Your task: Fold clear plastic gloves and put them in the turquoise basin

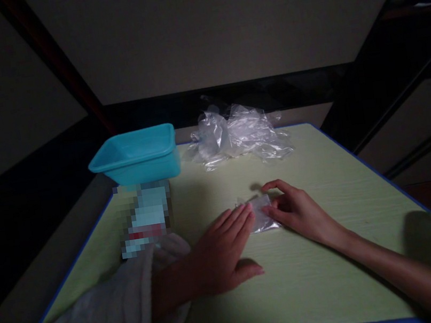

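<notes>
A small folded clear plastic bag [263,218] lies on the table in front of me. My left hand [228,248] rests palm down with its fingers stretched over the bag's left part, thumb spread toward me. At the bag's right edge is my right hand [298,211]. Its thumb touches the bag's upper side, while the index finger arches above and stands apart from the thumb. The other right fingers are curled and partly hidden.
A heap of crumpled clear plastic bags [239,133] sits at the table's far edge. To its left stands a turquoise plastic basin [143,167]. A pixelated flat object [148,212] lies before the basin. The pale green table [340,288] has a blue rim.
</notes>
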Motion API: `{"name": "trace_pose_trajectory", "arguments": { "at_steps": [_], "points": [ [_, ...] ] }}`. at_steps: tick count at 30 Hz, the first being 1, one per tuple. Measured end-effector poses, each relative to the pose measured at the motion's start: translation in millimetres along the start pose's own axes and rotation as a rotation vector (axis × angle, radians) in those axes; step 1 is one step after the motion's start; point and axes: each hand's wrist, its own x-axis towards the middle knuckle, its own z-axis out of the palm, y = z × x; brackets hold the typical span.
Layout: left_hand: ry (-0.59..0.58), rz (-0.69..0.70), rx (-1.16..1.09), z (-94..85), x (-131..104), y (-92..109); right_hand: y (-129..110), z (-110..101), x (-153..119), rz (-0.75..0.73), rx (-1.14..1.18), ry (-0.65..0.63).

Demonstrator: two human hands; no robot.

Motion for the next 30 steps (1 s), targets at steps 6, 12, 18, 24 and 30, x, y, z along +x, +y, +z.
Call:
{"name": "trace_pose_trajectory", "arguments": {
  "at_steps": [6, 12, 18, 24, 30],
  "points": [
    [-0.022, -0.014, 0.007, -1.0, 1, 2, -2, -5, -5, -0.124, -0.169, 0.049],
    [0.0, -0.016, 0.022, 2.1, 1, 3, -18, -3, -20, -0.615, -0.631, -0.079],
    [0.055, 0.006, -0.033, 3.3, 2, 1, -6, 11, -31, -0.606, -0.92, -0.292],
    [0.021, -0.009, -0.023, 0.4, 3, 3, 4, 8, -33, -0.6, -0.969, -0.26],
    [-0.003, -0.025, 0.007, -0.7, 2, 4, 6, 4, -35, -0.561, -1.001, -0.269]
  ]
}}
